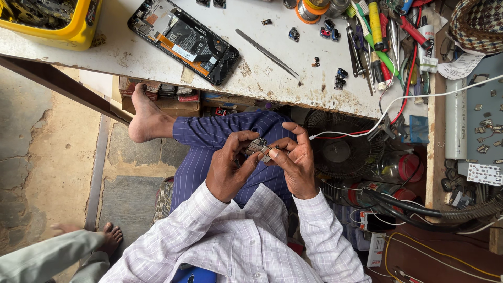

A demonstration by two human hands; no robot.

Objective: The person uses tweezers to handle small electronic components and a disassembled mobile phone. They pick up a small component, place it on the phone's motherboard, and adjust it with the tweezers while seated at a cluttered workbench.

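While my left hand and right hand both pinch the small grey-brown circuit board below the opened black phone, I'm mid-inspection, needing steadier fingertip grip.

A small phone circuit board, grey metal with dark parts, sits pinched between the fingertips of the left hand and the right hand, tilted, above the lap.

White shirt with fine grid check, long sleeves with buttoned cuffs, blue pinstriped trousers, bare foot
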